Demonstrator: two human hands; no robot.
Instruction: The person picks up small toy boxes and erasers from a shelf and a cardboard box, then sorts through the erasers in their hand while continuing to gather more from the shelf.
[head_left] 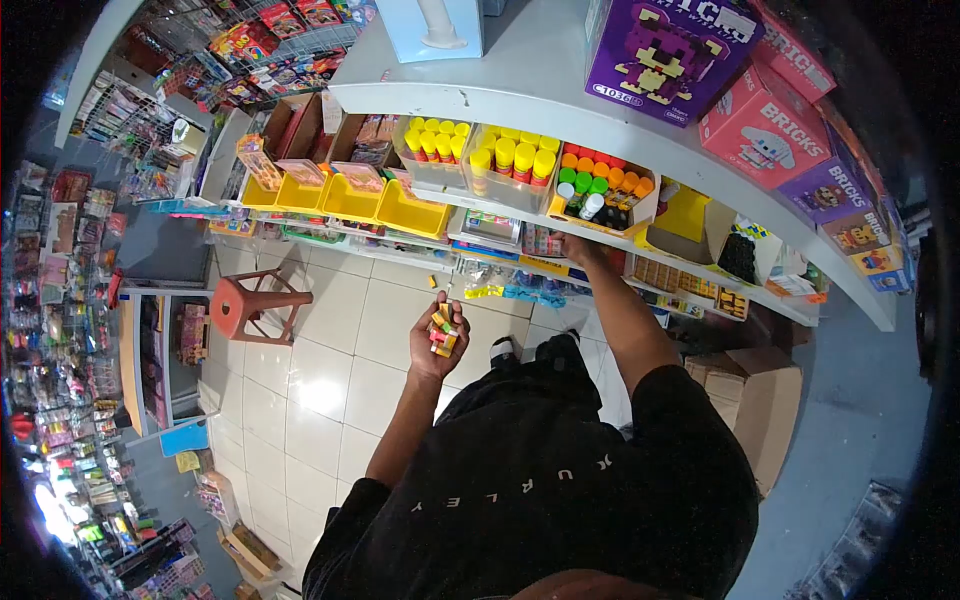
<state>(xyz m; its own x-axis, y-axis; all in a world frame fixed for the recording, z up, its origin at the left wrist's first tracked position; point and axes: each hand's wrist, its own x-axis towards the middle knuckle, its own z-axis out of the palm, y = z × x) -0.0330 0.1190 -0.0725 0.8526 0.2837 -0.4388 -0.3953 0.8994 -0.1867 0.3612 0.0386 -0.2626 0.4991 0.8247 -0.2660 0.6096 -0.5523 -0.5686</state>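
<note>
My left hand [438, 343] is held palm up above the tiled floor, its fingers curled round several small yellow and red boxes [443, 330]. On the right, my right hand [574, 248] reaches into the lower shelf, beside a compartment of small packets [541, 240]. Its fingertips are partly hidden under the shelf edge, and what they touch cannot be made out. Just above it stands a box of bottles with orange, green and white caps [592, 208]. Clear bins of yellow-capped glue sticks [513, 155] are to its left.
A red plastic stool [256, 305] stands on the floor at the left. Yellow bins [357, 204] line the shelf front. The upper shelf [540, 98] juts out, carrying a purple bricks box [665, 55]. An open cardboard box [765, 415] is at the right.
</note>
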